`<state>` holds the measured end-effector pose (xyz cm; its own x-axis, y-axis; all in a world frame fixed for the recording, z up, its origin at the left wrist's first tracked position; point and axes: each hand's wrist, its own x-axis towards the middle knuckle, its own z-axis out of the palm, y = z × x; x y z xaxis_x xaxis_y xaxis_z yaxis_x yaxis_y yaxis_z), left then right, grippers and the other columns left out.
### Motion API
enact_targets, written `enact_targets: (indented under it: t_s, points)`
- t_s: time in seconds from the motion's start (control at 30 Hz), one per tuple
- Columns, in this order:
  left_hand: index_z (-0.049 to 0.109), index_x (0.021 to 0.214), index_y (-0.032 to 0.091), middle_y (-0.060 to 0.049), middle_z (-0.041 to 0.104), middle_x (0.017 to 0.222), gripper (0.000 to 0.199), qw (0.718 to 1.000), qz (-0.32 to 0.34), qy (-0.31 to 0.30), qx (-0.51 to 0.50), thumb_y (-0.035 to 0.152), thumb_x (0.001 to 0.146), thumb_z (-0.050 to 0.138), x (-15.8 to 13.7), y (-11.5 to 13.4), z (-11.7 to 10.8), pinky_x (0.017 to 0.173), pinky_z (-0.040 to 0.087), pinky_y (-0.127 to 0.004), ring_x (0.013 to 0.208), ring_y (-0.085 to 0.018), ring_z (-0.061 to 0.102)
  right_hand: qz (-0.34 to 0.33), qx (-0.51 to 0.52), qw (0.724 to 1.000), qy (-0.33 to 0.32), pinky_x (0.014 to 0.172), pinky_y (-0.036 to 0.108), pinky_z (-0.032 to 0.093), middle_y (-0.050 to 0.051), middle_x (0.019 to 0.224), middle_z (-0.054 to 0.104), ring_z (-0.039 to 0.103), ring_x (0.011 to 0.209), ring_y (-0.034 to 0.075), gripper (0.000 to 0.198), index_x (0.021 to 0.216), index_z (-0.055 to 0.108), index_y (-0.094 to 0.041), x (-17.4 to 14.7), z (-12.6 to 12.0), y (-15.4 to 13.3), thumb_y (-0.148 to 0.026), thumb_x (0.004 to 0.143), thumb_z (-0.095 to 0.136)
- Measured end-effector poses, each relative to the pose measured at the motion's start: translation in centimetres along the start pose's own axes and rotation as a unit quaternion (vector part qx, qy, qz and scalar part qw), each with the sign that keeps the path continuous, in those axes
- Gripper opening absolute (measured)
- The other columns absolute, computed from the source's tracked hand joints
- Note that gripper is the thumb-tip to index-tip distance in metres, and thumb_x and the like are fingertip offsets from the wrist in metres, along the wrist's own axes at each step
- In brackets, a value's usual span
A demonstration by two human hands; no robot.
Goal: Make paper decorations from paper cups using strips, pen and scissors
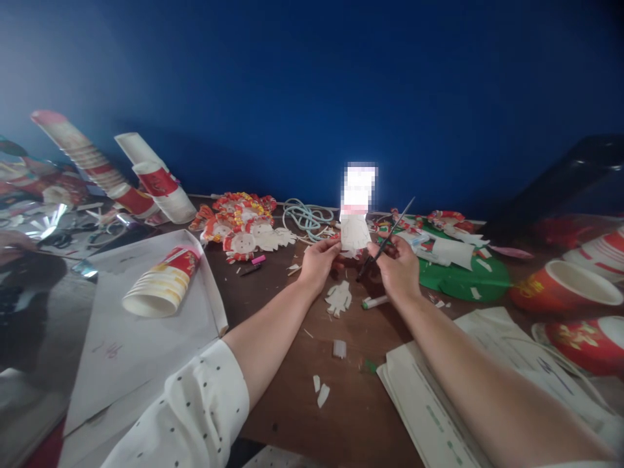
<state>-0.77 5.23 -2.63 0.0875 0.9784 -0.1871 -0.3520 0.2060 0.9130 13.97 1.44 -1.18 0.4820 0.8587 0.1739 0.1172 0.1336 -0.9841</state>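
My left hand (322,261) is closed in a pinch at the left edge of a white paper cutout (355,233) with faint drawn lines. Across from it, my right hand (400,268) is closed around a long, thin, dark, pointed tool (390,235), whose exact kind I cannot make out. The right fingertips are also close to the paper's right edge; whether they touch it I cannot tell. A lit phone screen (359,185) stands just behind the paper. Below my hands lie another figure-shaped paper cutout (338,298) and a white marker with a green end (374,301).
A white box lid (141,364) holding nested paper cups (163,283) lies left. Decorated cutouts (241,224) and a pale blue cord (307,219) lie behind. Right are a green disc (487,279), red cups (565,286) and stacked sheets (419,403). Another person's hand (17,244) appears far left.
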Motion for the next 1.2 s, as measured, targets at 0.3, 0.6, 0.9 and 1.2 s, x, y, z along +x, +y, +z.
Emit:
enact_targets:
  t_s: [0.3,0.6,0.9,1.2]
  points:
    - [0.072,0.085,0.014,0.003,0.061,0.057,0.006,1.0,0.008,0.004,0.027,0.014,0.083,0.066,-0.08,0.04,0.19,0.048,0.043,-0.017,0.045,-0.006,0.051,-0.014,-0.014,1.0,-0.005,0.069,0.034,0.053,0.003,0.079,0.071,0.066,0.075,0.021,0.053,0.108,0.066,-0.018,0.14,0.08,0.33,-0.045,0.064,0.078]
    - [0.071,0.084,0.015,0.002,0.062,0.058,0.005,0.999,0.004,-0.008,0.043,0.018,0.083,0.067,0.12,-0.21,-0.14,0.047,0.04,-0.017,0.045,-0.007,0.052,-0.031,-0.029,0.999,-0.002,0.068,0.034,0.055,0.004,0.081,0.073,0.067,0.074,0.021,0.051,0.107,0.066,-0.018,-0.05,0.07,0.1,-0.044,0.066,0.077]
    - [0.071,0.083,0.015,0.002,0.064,0.062,0.002,0.999,0.013,0.001,0.04,0.017,0.081,0.069,-0.01,-0.04,0.12,0.054,0.046,-0.019,0.051,-0.008,0.056,-0.022,-0.026,0.999,-0.01,0.071,0.036,0.056,0.005,0.083,0.074,0.068,0.077,0.022,0.048,0.106,0.066,-0.018,-0.27,0.21,-0.21,-0.043,0.066,0.077]
    - [0.071,0.083,0.014,-0.001,0.068,0.07,0.014,0.999,0.02,-0.033,-0.013,0.027,0.079,0.074,-0.33,-0.03,0.12,0.06,0.05,-0.02,0.062,-0.01,0.063,-0.012,-0.024,1.0,-0.005,0.064,0.034,0.055,0.004,0.077,0.073,0.068,0.071,0.022,0.052,0.107,0.067,-0.018,-0.47,0.23,-0.26,-0.045,0.065,0.078]
